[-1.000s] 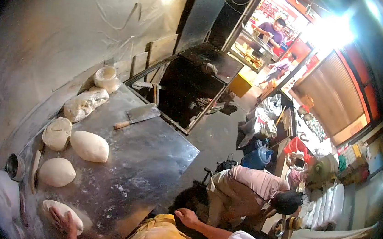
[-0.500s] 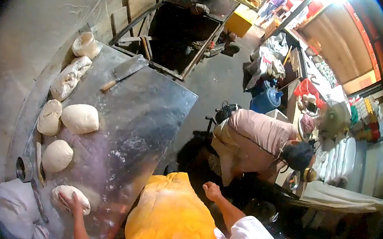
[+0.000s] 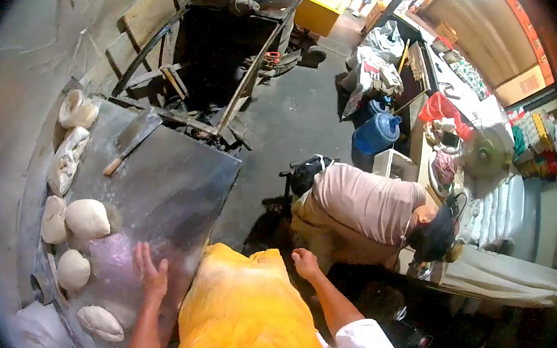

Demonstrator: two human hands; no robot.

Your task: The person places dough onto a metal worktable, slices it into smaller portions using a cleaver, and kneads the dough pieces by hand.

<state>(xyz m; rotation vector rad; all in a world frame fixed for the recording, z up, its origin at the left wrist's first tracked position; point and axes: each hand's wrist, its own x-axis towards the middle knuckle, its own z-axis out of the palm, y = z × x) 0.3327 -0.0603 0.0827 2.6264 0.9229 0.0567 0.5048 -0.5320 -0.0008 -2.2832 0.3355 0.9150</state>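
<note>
My left hand (image 3: pixel 150 271) is over the metal worktop (image 3: pixel 179 164), fingers spread, holding nothing. To its left lies an oval piece of dough (image 3: pixel 100 322), apart from the hand. A round dough piece (image 3: pixel 73 270) and a larger one (image 3: pixel 88 219) sit further up along the left side, beside a flatter lump (image 3: pixel 55 219). My right hand (image 3: pixel 305 262) is off the worktop, right of the yellow apron (image 3: pixel 246 305), with its fingers curled; whether anything is inside them is hidden.
A scraper with a wooden handle (image 3: pixel 133 141) lies on the worktop near a plastic-wrapped lump (image 3: pixel 68 160) and a tub (image 3: pixel 79 110). A person in a pink shirt (image 3: pixel 369 203) bends over at the right. Blue water jugs (image 3: pixel 377 133) stand behind.
My left hand has let go of the oval dough and moved right, its fingers now spread. The view has shifted, and my right hand stays curled beside the apron.
</note>
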